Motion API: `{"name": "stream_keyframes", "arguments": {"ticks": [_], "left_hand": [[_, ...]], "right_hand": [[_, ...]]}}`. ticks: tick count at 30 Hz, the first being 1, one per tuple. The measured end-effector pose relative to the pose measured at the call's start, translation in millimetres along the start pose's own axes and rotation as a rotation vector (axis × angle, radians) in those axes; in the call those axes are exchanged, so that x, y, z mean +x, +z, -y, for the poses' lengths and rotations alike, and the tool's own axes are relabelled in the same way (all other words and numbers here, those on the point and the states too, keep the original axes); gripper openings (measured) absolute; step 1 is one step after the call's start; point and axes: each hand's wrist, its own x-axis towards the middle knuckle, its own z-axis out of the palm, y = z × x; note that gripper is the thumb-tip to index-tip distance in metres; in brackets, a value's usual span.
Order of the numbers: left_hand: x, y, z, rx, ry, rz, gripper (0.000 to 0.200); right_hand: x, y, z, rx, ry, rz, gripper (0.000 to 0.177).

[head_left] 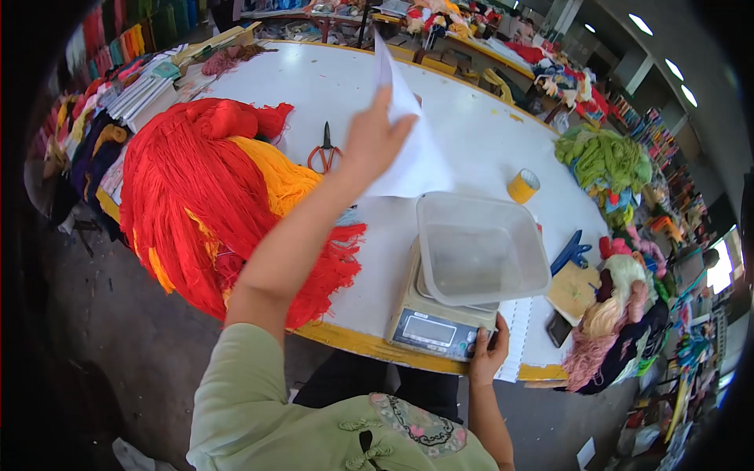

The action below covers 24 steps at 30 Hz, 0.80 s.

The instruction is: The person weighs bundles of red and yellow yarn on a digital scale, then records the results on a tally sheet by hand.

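From here I see the left hand (pixel 378 140) pinching a white sheet (pixel 415 161) upright over the middle of the tabletop (pixel 385 255). Nearer, the right hand (pixel 488 355) curls at the near right corner of a scale (pixel 446 312); whether it grips, I can't tell. A translucent tub (pixel 483 250) sits on the scale. Red yarn (pixel 188 184) heaps up on the left, scissors (pixel 327 136) just beyond.

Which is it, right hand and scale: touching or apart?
Touching: the head view shows the right hand with its thumb on the scale's front corner.
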Motion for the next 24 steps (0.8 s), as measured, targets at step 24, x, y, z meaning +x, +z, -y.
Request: {"name": "stream_keyframes", "arguments": {"ticks": [24], "left_hand": [[-53.4, 34.0, 134.1, 0.781, -0.010, 0.638, 0.054]], "right_hand": [[5.4, 2.0, 13.5, 0.000, 0.098, 0.048, 0.042]]}}
